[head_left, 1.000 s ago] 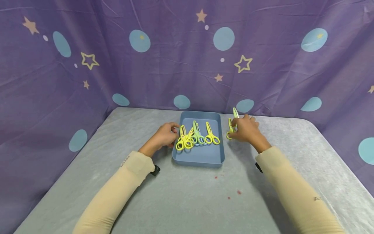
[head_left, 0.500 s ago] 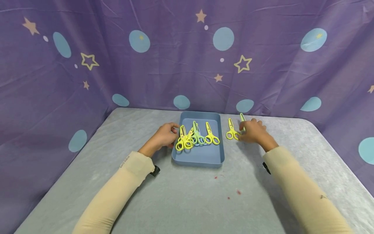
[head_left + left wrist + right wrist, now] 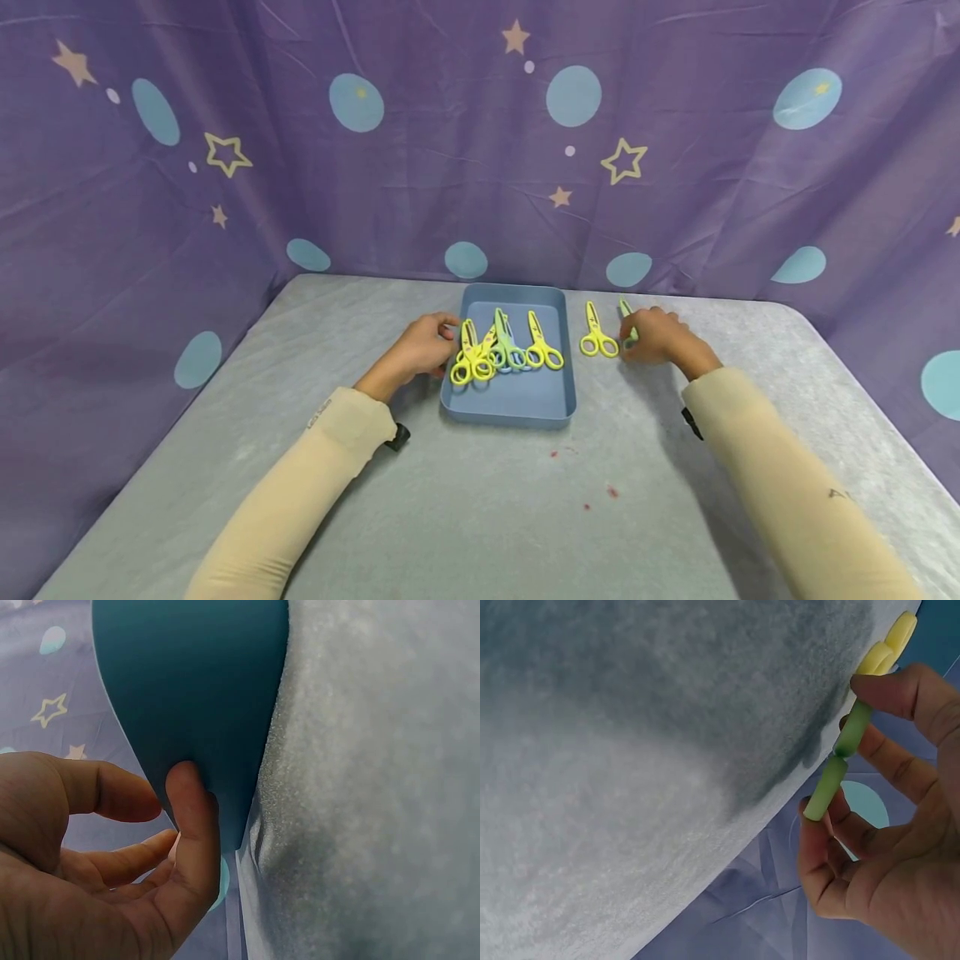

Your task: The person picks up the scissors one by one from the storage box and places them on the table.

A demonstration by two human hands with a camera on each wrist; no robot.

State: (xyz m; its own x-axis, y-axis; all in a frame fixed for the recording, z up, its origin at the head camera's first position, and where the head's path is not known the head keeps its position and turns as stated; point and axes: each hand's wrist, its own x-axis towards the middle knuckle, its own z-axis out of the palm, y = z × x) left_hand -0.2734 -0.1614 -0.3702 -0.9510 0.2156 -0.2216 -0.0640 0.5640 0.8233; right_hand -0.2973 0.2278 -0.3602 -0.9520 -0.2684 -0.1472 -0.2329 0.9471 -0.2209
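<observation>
My left hand [image 3: 426,343] is at the left side of a blue-grey tray [image 3: 517,408]. In the left wrist view one finger lies against the tray's outer wall [image 3: 202,682], and other fingertips curl to its rim. Inside the tray lie several yellow, green and blue scissors [image 3: 507,343], some overlapping. To the tray's right, yellow scissors [image 3: 597,335] rest on the table. Beside them my right hand [image 3: 658,335] holds green scissors [image 3: 625,307] by the handle loops, thumb and fingers around them; the hand hides part of the handles in the head view.
A grey cloth covers the table [image 3: 465,517], with small red spots [image 3: 612,492] in front of the tray. Behind and at the sides hangs a purple curtain [image 3: 465,183] with stars and dots, right at the table's back edge.
My right hand has moved right and slightly down with the green scissors, away from the yellow scissors, which now show fully. The left hand and tray stay put.
</observation>
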